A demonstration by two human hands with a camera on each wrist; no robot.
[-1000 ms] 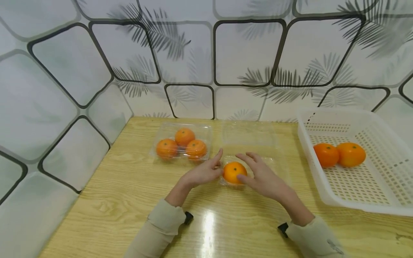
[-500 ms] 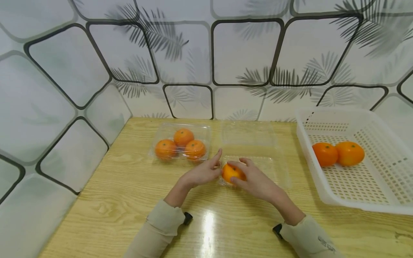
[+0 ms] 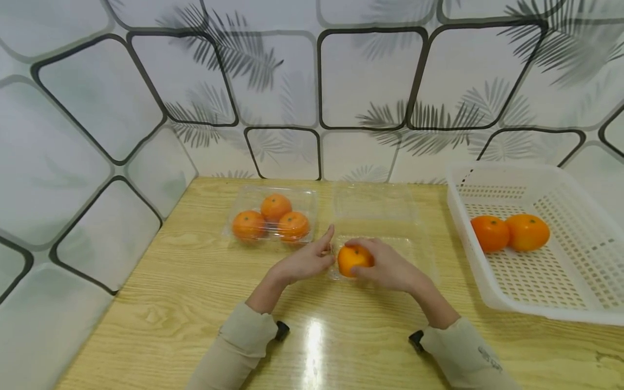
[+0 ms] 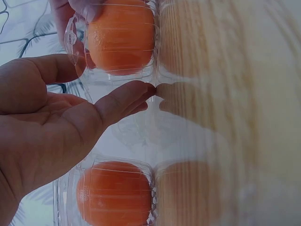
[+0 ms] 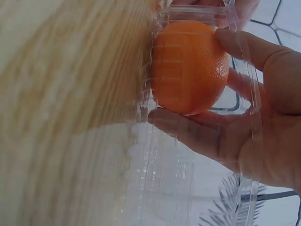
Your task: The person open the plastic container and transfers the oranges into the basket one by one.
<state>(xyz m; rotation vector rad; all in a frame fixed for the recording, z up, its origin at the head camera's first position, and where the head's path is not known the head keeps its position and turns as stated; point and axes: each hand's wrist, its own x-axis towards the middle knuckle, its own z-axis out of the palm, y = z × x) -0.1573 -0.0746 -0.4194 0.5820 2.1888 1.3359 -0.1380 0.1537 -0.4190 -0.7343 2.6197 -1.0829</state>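
Observation:
An orange [image 3: 349, 261] sits at the left end of a clear plastic clamshell box [image 3: 402, 252], whose lid [image 3: 374, 201] lies folded back behind it. My right hand [image 3: 390, 265] reaches into the box and grips this fruit, thumb on the near side and fingers over the far side. In the right wrist view, the same orange [image 5: 190, 66] shows partly through the clear wall. My left hand [image 3: 303, 262] is beside the box's left end, its fingers extended and the thumb close to the rim. The left wrist view shows the straight fingers [image 4: 124, 99] low beside the clear wall.
Left of the hands, a second clear box [image 3: 306, 199] holds 3 oranges [image 3: 249, 225] under its plastic. A white perforated basket [image 3: 480, 276] at the right contains 2 oranges [image 3: 528, 232]. The patterned wall [image 3: 370, 81] bounds the wooden table [image 3: 195, 314] at the back and left.
My right hand has come left and down onto the orange and its fingers have closed round it. The orange has shifted slightly. My left hand has stayed nearly still.

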